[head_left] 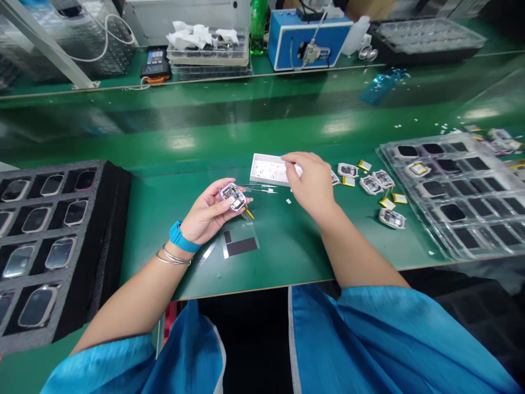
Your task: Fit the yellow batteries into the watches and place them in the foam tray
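My left hand (208,213) holds an opened smartwatch case (233,197) with its circuit board facing up; a yellow battery edge hangs out below it. Over the right part of a shallow white box (266,179) is my right hand (310,180), thumb and fingers brought together. Whatever may be between those fingertips is hidden or too small to see. Tiny dark and pale bits lie in the box. Beside the watch case are thin tweezers (264,189) on the table. Nearer to me lies a clear sheet bearing black rectangular pieces (241,247).
Opened watch cases (371,184) with yellow batteries (386,203) lie to the right, before a clear plastic tray (467,238) of watch parts. Black foam trays (109,219) of watches stand at left. A blue machine (283,41) and stacked trays (209,57) sit on the back shelf.
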Demonstrator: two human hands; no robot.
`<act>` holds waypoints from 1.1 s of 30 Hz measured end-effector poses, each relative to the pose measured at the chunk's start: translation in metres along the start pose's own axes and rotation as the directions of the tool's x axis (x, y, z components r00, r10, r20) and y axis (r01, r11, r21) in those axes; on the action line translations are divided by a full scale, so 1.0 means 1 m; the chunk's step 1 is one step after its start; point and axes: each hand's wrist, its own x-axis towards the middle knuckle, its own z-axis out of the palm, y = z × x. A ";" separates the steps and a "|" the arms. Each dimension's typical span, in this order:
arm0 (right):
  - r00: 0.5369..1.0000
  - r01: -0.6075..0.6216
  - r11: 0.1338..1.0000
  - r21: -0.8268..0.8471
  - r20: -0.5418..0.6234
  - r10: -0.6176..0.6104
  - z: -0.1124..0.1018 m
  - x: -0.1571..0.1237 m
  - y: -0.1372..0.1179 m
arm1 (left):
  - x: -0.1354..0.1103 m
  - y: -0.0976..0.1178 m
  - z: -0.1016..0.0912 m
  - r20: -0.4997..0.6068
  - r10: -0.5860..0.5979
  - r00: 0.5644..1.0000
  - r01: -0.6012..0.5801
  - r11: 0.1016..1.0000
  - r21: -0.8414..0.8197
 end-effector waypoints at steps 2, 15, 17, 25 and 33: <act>0.999 0.031 1.000 -0.001 -0.010 -0.031 0.000 -0.002 -0.005 | 0.000 0.001 0.001 0.010 0.005 1.000 -0.005 1.000 -0.001; 0.987 -0.119 0.784 0.609 0.157 0.027 0.007 -0.031 -0.066 | 0.000 -0.003 0.002 0.038 0.064 0.997 -0.067 0.996 0.063; 0.987 -0.114 0.791 0.601 0.158 0.023 0.008 -0.035 -0.071 | 0.000 -0.003 0.002 0.030 0.074 0.997 -0.076 0.993 0.093; 0.990 -0.056 0.852 0.520 0.142 -0.021 0.011 -0.037 -0.067 | 0.001 -0.007 0.002 0.000 0.140 0.990 -0.138 0.977 0.164; 0.962 0.252 0.902 0.351 0.012 -0.273 0.017 -0.036 -0.062 | 0.001 -0.007 0.004 -0.040 0.075 0.996 -0.071 0.992 0.108</act>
